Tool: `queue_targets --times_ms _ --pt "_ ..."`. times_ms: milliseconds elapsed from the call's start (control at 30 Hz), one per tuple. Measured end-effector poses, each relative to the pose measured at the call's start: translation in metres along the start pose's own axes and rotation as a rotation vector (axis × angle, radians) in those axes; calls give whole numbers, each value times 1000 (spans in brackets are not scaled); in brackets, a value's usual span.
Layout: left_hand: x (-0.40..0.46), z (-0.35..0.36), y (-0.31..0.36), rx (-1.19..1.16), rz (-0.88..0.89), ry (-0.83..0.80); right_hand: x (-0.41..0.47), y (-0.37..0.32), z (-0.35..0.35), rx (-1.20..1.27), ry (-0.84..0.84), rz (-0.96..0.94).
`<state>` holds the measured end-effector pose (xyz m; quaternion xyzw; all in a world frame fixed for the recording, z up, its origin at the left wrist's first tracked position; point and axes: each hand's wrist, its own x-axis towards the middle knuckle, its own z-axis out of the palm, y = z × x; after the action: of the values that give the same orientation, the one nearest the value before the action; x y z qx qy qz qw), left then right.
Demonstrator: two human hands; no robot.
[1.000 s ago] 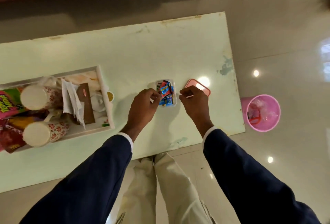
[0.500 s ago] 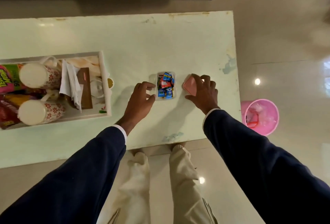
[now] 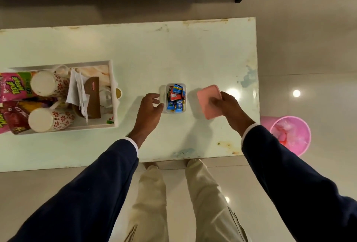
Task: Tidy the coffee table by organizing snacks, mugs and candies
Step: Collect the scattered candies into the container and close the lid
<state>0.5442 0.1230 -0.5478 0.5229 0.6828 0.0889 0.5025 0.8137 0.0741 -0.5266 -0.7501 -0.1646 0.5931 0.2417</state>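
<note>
right hand [image 3: 229, 106] pinches pink lid [image 3: 209, 101] | left hand [image 3: 150, 109] loosely spread beside candy box [image 3: 175, 97] | desk [image 3: 173, 48]

there is a single view, worn on the person's head, looking steeply down from standing height with wide-angle bend at the edges. the coffee table [image 3: 135, 48] spans the frame from 9 to 3 o'clock; both sleeves enter from 6 o'clock.

The counter [image 3: 146, 52] is pale, glossy and chipped; the candy box [image 3: 175, 97] clear plastic; the lid [image 3: 207, 97] matt pink plastic; the floor [image 3: 309, 52] polished.
</note>
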Motion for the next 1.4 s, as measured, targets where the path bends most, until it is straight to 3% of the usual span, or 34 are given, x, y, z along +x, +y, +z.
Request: queue_targets --times_ms 167,400,500,733,867,1000,1267,1400 --pt "13 -6 8 -129 -19 -71 -3 -13 43 272 -50 -94" --pt "21 -2 14 -29 36 -124 5 -9 96 -137 185 -180" --pt "21 0 14 104 110 -99 -2 -8 111 -197 184 -221" --pt "23 5 9 240 198 -99 -9 -12 127 -692 151 -316" --pt "28 5 5 417 189 -246 -3 -13 121 -923 87 -314" --pt "26 8 7 482 147 -351 5 -19 117 -961 -25 -256" --pt "22 4 18 428 141 -386 5 -31 116 -972 -113 -144" --pt "13 -1 16 658 363 -245 3 -36 117 -971 -134 -98"
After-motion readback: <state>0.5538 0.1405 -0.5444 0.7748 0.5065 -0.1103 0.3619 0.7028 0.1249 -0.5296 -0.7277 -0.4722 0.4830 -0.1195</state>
